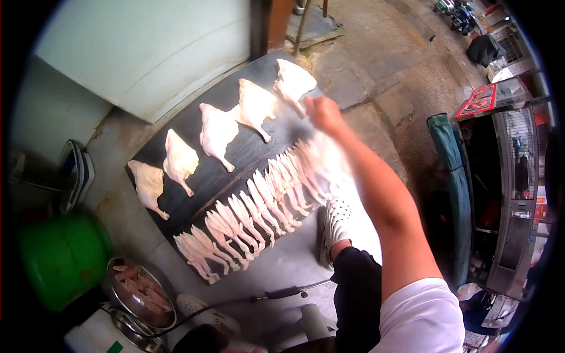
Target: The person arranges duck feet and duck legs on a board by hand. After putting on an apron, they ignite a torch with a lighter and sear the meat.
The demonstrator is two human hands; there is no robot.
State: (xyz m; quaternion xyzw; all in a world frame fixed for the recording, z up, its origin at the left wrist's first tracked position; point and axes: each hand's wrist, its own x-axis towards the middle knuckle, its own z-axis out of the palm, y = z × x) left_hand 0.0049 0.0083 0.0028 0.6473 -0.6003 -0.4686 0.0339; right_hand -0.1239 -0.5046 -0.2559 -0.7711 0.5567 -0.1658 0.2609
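Head view shows a dark board lying on the floor, with two rows of poultry pieces on it. Along the far side lie five plucked legs with thighs, spaced out from left to right, their bone ends pointing towards the near side. The right hand is at the narrow end of the rightmost leg, at the board's far right. Its fingers look curled in, but motion blur hides how far they are closed and whether they have hold of the bone end. The other four legs lie to the left of this hand, apart from it. The left hand cannot be seen, so its state cannot be told.

A close row of pale feet runs along the near side of the board; its right end lies beneath the bare forearm and is washed out by glare. A white shoe is just beside that end. Near left, a metal bowl holds pinkish pieces, beside a green container. A dark hose with a metal fitting crosses the near side, well apart from the right hand.
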